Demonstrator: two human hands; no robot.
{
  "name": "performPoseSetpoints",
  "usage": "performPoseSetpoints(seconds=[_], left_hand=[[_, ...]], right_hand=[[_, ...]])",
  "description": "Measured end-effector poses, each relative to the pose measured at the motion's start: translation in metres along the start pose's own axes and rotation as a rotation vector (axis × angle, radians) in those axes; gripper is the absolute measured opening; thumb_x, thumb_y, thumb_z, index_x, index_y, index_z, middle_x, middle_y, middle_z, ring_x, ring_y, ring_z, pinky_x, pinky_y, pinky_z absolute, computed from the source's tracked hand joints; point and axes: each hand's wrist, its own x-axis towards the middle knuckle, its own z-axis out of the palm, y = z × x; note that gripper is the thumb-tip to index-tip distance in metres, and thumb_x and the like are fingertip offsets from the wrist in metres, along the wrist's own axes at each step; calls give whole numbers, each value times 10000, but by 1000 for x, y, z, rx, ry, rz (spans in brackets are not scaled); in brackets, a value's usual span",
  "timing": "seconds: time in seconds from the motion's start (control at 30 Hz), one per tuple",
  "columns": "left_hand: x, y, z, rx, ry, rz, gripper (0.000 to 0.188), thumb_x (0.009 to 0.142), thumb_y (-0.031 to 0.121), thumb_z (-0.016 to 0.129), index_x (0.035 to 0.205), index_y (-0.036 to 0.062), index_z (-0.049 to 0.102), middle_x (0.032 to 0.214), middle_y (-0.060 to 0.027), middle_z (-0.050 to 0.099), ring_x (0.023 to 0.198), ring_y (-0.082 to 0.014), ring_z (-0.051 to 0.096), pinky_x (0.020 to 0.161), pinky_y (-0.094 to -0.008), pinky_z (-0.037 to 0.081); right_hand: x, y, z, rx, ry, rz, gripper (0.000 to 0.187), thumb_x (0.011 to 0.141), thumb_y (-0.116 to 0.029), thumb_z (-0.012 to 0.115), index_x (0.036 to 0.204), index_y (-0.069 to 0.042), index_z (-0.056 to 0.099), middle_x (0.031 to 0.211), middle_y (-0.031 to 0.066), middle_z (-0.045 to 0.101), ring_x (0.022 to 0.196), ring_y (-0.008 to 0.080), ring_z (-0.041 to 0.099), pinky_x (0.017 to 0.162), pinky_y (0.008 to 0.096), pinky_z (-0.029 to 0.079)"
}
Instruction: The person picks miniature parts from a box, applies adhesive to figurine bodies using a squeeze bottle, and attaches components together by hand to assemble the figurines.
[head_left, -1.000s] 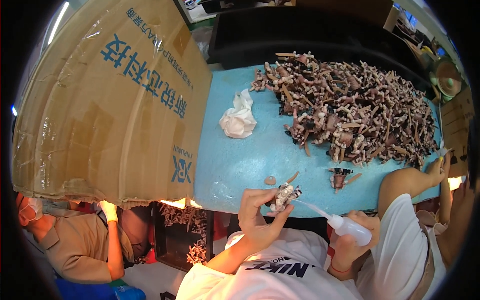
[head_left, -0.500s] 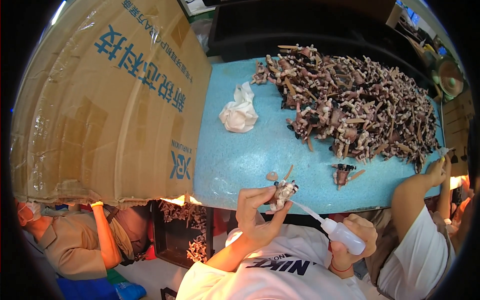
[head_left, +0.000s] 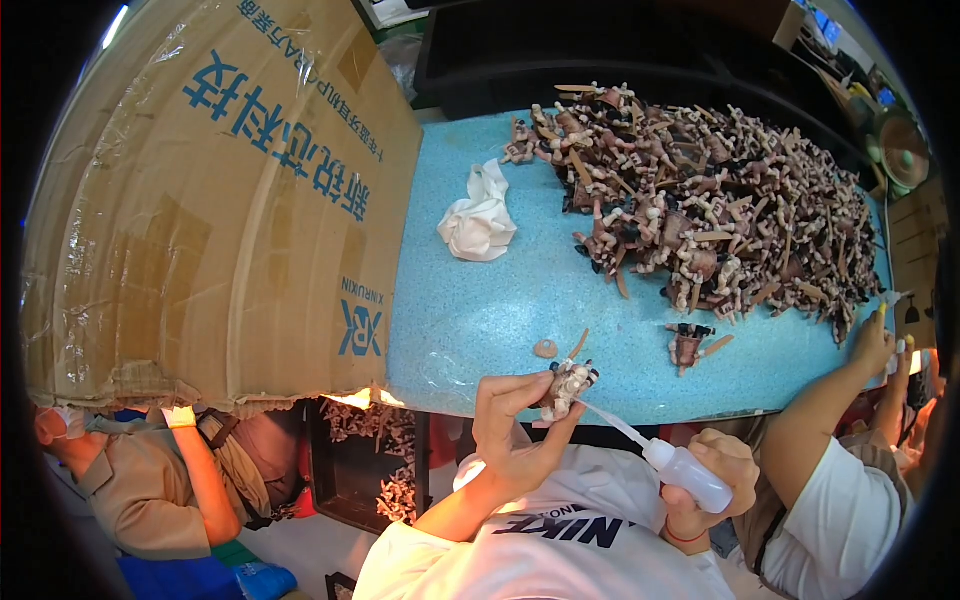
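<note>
Between the thumb and fingers of my left hand [head_left: 515, 435] is a small toy figurine [head_left: 568, 388] in cream and dark colours, with a thin tan blade-like piece sticking up beside it. My right hand [head_left: 712, 480] grips a white squeeze bottle [head_left: 688, 474]. The bottle's long thin nozzle points left, and its tip is at or very near the figurine's lower side; whether it touches I cannot tell. Just beyond my left fingertips a small pinkish round piece [head_left: 545, 348] lies on the blue tabletop [head_left: 460, 330].
A big heap of similar figurines [head_left: 710, 200] covers the far right of the table. One single figurine [head_left: 688, 347] lies apart, nearer me. Crumpled white tissue [head_left: 478, 220] sits at left beside a large cardboard box [head_left: 230, 220]. Co-workers' arms [head_left: 830, 400] are at right; another person [head_left: 150, 480] is at left.
My hands, the figurine and the bottle hold nearly the same position. At right, the co-worker's arm has shifted slightly; the person at left has moved an arm.
</note>
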Motion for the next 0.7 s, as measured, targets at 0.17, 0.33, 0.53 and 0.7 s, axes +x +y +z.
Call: performPoseSetpoints(seconds=[0.17, 0.33, 0.53, 0.7], left_hand=[[-1, 0, 1, -12, -4, -9, 434, 603, -55, 751, 983, 12, 553, 917, -110, 543, 722, -154, 553, 585, -225, 470], [-3, 0, 0, -26, -12, -10, 442, 606, -61, 745, 993, 11, 545, 926, -118, 541, 730, -155, 553, 587, -228, 470], [-5, -1, 0, -55, -19, -15, 449, 615, -69, 737, 1006, 13, 532, 945, -124, 536, 747, -154, 555, 591, -232, 472], [-8, -2, -1, -81, -7, -48, 442, 618, -71, 734, 1001, 9, 529, 953, -127, 533, 776, -162, 557, 606, -235, 470]], right_hand=[[0, 0, 0, 6, 21, 10, 425, 701, -304, 729, 896, 9, 519, 454, 38, 432, 332, 144, 398, 331, 244, 286], [-1, 1, 0, 31, 20, 32, 428, 703, -308, 728, 890, 14, 516, 456, 45, 447, 331, 147, 407, 332, 245, 289], [-1, 1, 2, 80, 9, 54, 412, 692, -279, 732, 880, 22, 524, 470, 65, 468, 341, 155, 423, 335, 252, 303], [-15, -4, -2, 16, 22, 93, 465, 688, -359, 721, 850, 26, 515, 603, 86, 493, 485, 186, 466, 445, 283, 378]])
